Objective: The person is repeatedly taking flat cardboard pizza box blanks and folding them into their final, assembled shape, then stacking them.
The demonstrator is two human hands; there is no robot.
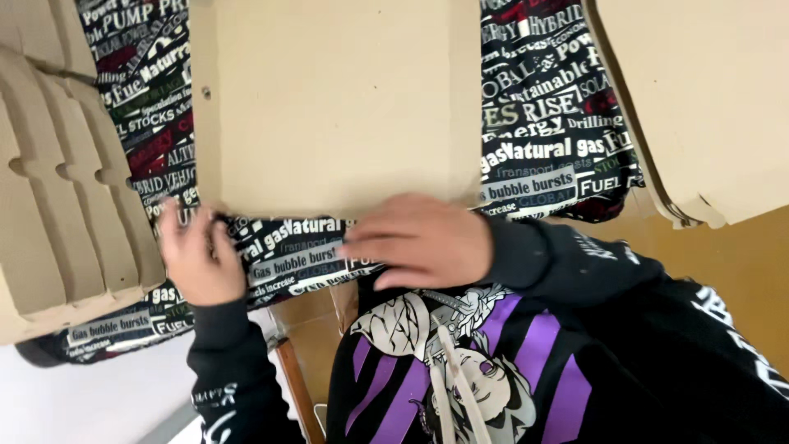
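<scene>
A flat cardboard sheet lies in the middle of the table, on a cloth printed all over with lettering in white, green and red on black. The sheet's near edge runs just short of the table's near edge, and both hands work along that edge. The left hand sits at the sheet's near left corner, fingers curled and pressed together against the cloth right under the corner; whether they pinch the cardboard or only the cloth cannot be told, as the fingertips are hidden. The right hand lies flat and open, fingers together and pointing left, its palm down on the cloth at the near edge of the sheet, with the knuckles touching or just overlapping the cardboard; it grips nothing. The sheet therefore lies just beyond both hands, spanning the gap between them and reaching past the far side of the view. At the table's left edge rests a stack of die-cut cardboard blanks with notched edges, just beside the left hand. Toward the right edge lies another pile of cardboard with rounded corners, well apart from the right hand. Both sleeves are black.
</scene>
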